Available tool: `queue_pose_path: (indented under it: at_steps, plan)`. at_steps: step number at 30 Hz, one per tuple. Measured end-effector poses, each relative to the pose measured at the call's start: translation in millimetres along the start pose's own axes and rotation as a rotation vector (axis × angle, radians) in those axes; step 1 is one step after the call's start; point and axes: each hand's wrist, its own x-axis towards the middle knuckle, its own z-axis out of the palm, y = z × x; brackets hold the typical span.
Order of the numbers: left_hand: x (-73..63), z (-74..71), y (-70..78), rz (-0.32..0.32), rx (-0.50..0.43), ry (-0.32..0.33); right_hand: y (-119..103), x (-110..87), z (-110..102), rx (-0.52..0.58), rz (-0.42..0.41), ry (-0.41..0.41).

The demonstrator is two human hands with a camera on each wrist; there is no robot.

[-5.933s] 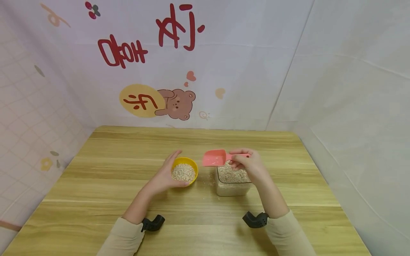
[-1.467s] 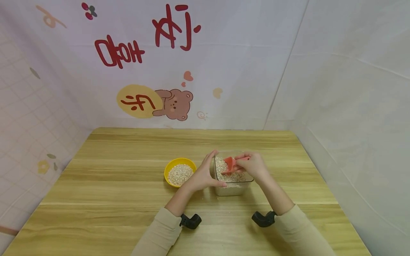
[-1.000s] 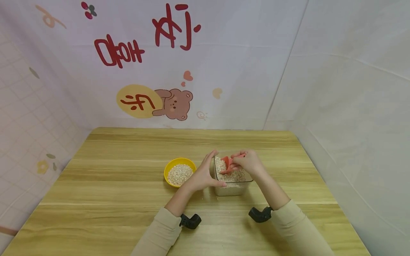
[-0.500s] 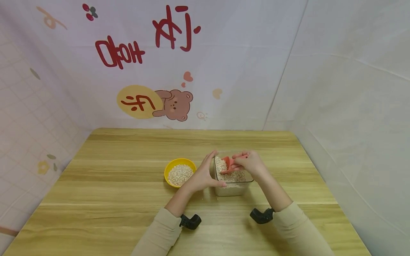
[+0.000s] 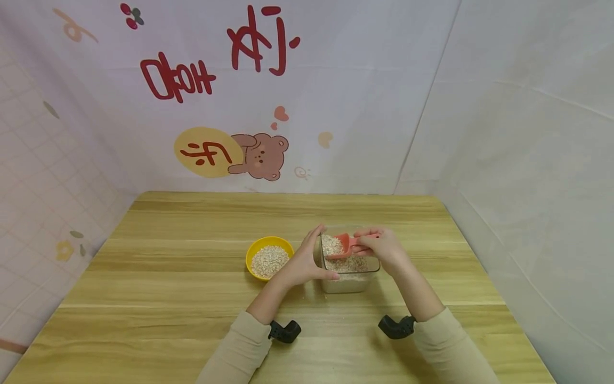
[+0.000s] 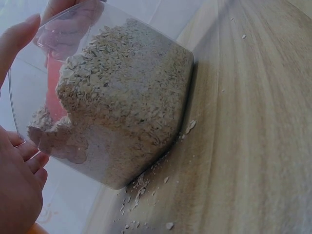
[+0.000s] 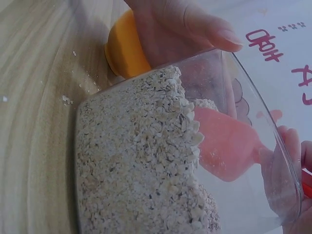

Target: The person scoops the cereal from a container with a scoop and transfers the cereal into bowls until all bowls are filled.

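In the head view a clear, square-cornered container (image 5: 346, 286) of rolled oats stands on the table. My left hand (image 5: 303, 265) holds its left side, thumb at the near corner and fingers at the far one. The handle of a pink scoop (image 5: 346, 244) is pinched by my right hand (image 5: 386, 250) over the container's right side. Oats heap in the scoop's bowl, inside the rim. Through the clear wall, the right wrist view shows the scoop (image 7: 226, 144) at the top of the oats. Left of the container sits a yellow bowl (image 5: 249, 260) with oats in it.
Loose oat flakes (image 6: 140, 190) lie on the wooden table (image 5: 192, 309) beside the container. A printed white curtain (image 5: 364, 106) stands behind the table's far edge, and plain white curtain hangs on the right. Black wrist mounts (image 5: 286, 332) jut inward from both sleeves.
My left hand has gone from the yellow bowl to the container. My right hand has lowered the scoop into the oats, and it has come up a little to the right with oats in it.
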Motion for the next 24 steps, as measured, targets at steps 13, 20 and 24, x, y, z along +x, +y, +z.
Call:
queue_pose_path:
  at_steps: [13,20,24]
  plan:
    - [1.3,0.0,1.2,-0.001,0.005,0.003,3,-5.5,-8,0.088,0.008,0.007]
    - [0.2,-0.2,0.8,-0.009,0.003,-0.009,7,-9.2,-12,0.147,-0.005,-0.003]
    - [-0.5,-0.9,2.2,-0.007,0.004,-0.016,8,-11.1,-13,0.169,-0.005,-0.002]
